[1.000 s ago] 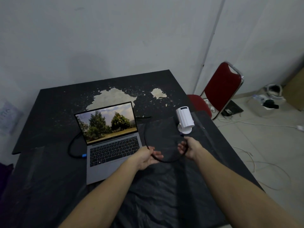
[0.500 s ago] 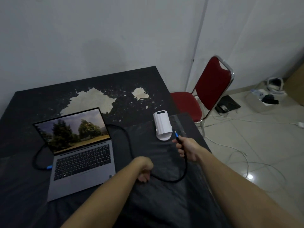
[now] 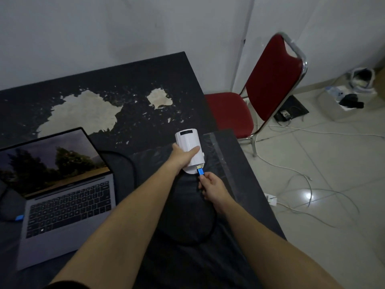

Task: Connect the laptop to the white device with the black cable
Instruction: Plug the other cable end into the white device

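The left hand is wrapping thumb and fingers around the white device, which is standing upright on its round base. The right hand is pinching the blue plug of the black cable, its metal tip just beside the device's lower near face, at the base. Whether the tip is already touching a port cannot be told; the port itself is not visible.

Judgement: the step in hand is seating the plug. The left hand should be bracing the device against the push, since the base looks small and the body likely tips easily. The plug should be going in straight, in line with the port, without twisting; if it resists, flip or realign it, don't force it.

The laptop is sitting open well to the left of the device, with another blue connector at its left side, apparently already plugged in.

Room: the table edge is running near the device on its right, with floor beyond. Slack cable is looping toward the person from the device, so the loop should not be dragging the device rightward. Space left of the device, toward the laptop, is open. A red chair is standing beyond the table edge, well apart from the device.
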Demonstrator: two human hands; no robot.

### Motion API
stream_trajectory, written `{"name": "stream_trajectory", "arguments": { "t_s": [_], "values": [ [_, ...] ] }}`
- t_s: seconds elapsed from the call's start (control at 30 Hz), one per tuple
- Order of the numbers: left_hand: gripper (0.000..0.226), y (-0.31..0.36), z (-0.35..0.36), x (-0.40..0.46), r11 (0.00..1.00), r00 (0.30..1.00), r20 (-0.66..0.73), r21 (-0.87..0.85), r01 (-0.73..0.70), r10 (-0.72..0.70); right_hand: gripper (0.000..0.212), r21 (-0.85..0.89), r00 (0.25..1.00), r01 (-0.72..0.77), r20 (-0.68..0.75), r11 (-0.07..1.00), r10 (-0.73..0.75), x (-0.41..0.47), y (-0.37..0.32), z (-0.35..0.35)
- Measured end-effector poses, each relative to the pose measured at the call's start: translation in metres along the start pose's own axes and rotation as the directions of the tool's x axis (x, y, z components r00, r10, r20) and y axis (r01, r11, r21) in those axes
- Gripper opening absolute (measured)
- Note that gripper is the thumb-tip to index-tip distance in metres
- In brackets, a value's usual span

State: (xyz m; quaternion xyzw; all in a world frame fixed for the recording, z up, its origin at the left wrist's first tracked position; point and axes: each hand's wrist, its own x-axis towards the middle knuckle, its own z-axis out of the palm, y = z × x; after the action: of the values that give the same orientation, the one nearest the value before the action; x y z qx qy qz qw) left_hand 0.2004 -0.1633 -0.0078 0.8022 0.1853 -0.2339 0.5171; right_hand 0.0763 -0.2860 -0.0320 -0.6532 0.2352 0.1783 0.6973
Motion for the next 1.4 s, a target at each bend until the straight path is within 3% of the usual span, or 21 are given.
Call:
{"name": "stream_trajectory", "arguments": {
  "t_s": [0.2,0.37,0.63,1.1,1.4],
  "values": [
    [0.105,0.005,0.003,0.022,0.999,1.0,-0.004,-0.031,0.022,-0.022,0.016,0.052,0.998,0.061,-0.004,0.997,-0.061,0.015,0.006,0.008],
    [0.086,0.012,-0.003,0.03,0.988,0.995,0.015,-0.113,0.104,-0.103,0.014,0.096,0.996,0.086,-0.003,0.992,-0.086,0.024,-0.001,0.014],
    [0.072,0.019,-0.004,0.024,0.99,0.994,0.034,-0.087,0.107,-0.105,0.014,0.087,0.992,0.126,-0.009,0.988,-0.125,0.027,-0.014,0.023],
    [0.094,0.017,0.0,0.021,0.996,0.997,-0.024,-0.064,0.069,-0.07,0.02,-0.09,0.973,0.12,-0.189,0.989,-0.136,0.028,-0.014,0.025],
    [0.097,0.012,0.005,0.016,0.999,0.998,-0.046,-0.005,0.048,-0.048,0.021,-0.063,0.978,0.082,-0.189,0.995,-0.093,0.029,-0.014,0.025]
  ]
}}
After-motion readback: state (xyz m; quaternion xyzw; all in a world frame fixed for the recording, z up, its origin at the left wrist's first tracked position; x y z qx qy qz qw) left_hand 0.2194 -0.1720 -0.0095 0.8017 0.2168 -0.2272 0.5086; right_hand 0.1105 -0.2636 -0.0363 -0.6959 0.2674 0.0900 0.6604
